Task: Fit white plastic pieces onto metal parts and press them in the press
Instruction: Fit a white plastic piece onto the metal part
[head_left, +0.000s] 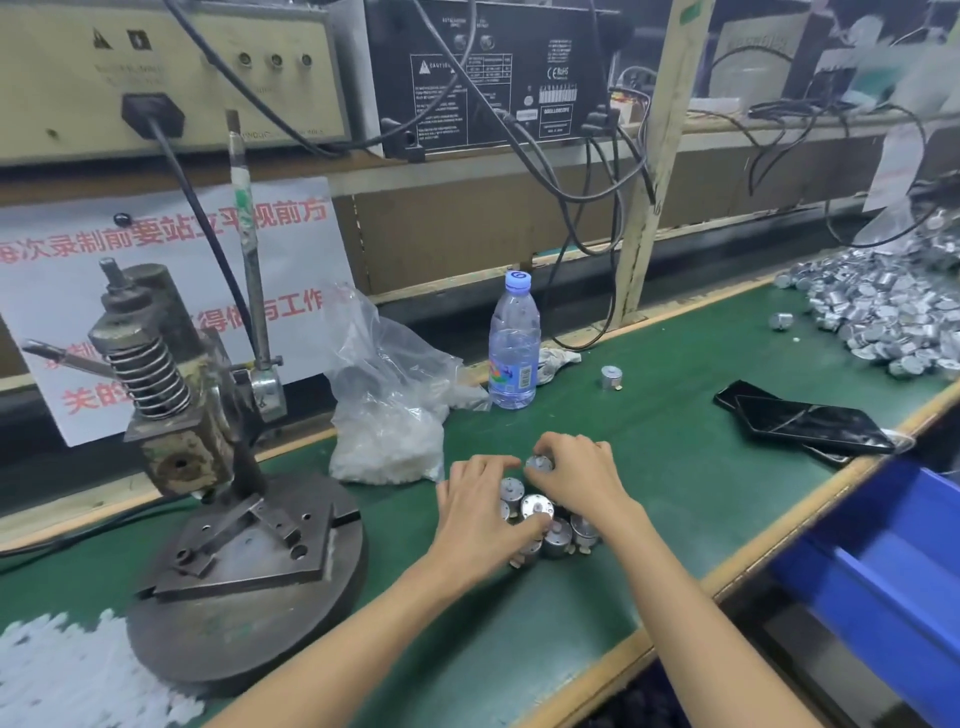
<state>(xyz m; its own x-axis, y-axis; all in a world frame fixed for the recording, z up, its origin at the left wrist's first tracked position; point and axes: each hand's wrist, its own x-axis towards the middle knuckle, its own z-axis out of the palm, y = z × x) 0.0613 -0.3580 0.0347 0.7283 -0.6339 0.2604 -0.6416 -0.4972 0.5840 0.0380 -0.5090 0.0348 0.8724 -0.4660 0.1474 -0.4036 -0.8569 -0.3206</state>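
Several small silver metal cylinders (558, 535) stand clustered on the green mat in front of me. My right hand (576, 475) pinches one metal cylinder (539, 464) at the far side of the cluster. My left hand (480, 512) curls around the cluster's left side, its thumb against a cylinder (535, 505). The hand press (208, 441) with its spring and lever stands to the left on a round steel base. A clear bag of white plastic pieces (387, 441) lies beside the press. More white pieces (57, 670) are heaped at the lower left.
A water bottle (513, 345) stands behind the hands, and one stray metal cylinder (611, 378) to its right. Two phones (802, 421) lie at the right. A big heap of metal cylinders (888, 306) fills the far right. A blue bin (883, 566) sits past the bench edge.
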